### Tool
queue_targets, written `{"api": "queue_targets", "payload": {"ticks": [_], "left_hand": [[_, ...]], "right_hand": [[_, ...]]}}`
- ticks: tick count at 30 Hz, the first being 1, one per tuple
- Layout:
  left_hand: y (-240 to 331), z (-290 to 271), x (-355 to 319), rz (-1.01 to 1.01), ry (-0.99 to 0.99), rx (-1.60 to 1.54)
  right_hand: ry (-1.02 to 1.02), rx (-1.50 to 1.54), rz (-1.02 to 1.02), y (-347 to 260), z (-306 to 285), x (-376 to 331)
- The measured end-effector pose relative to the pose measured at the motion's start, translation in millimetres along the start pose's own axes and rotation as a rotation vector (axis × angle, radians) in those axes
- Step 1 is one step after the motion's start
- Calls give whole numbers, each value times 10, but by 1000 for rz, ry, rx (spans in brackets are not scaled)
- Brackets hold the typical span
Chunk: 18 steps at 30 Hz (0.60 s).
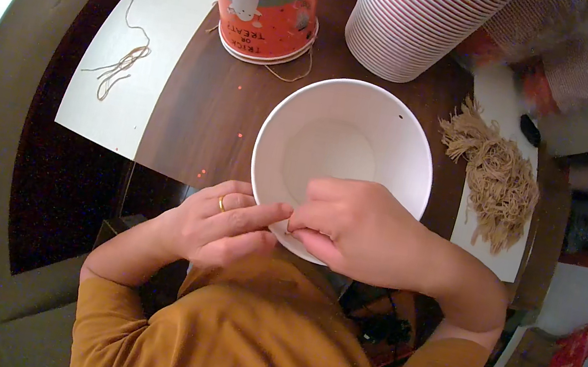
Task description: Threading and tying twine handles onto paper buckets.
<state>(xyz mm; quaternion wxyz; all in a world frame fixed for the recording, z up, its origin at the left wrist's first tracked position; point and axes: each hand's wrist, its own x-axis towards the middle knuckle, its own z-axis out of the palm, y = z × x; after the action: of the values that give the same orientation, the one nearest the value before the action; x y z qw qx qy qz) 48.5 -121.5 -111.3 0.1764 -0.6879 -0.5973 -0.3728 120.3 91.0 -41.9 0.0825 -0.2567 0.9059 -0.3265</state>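
A white paper bucket [300,126] with its mouth facing up is in front of my torso. A small dark hole [401,116] shows in its far right wall. My left hand [229,223], with a gold ring on one finger, grips the near left rim. Inside the near rim, the fingertips of my right hand [368,231] are pinched together, close to the left fingertips. Whatever is between the right fingers is hidden by the hand.
A printed orange bucket [278,25] stands upside down at the back, with twine around its base. Beside it rises a tall stack of white buckets [413,28]. A heap of tan twine [499,187] lies at the right. Loose strands of twine [124,62] rest on the left white panel.
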Motion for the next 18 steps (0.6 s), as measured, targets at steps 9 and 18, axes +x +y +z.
{"api": "queue_targets", "payload": {"ticks": [9, 18], "left_hand": [[-41, 91, 24, -217, 204, -91], [208, 204, 56, -587, 370, -136]], "right_hand": [[12, -14, 19, -198, -156, 21], [121, 1, 130, -242, -61, 24]]}}
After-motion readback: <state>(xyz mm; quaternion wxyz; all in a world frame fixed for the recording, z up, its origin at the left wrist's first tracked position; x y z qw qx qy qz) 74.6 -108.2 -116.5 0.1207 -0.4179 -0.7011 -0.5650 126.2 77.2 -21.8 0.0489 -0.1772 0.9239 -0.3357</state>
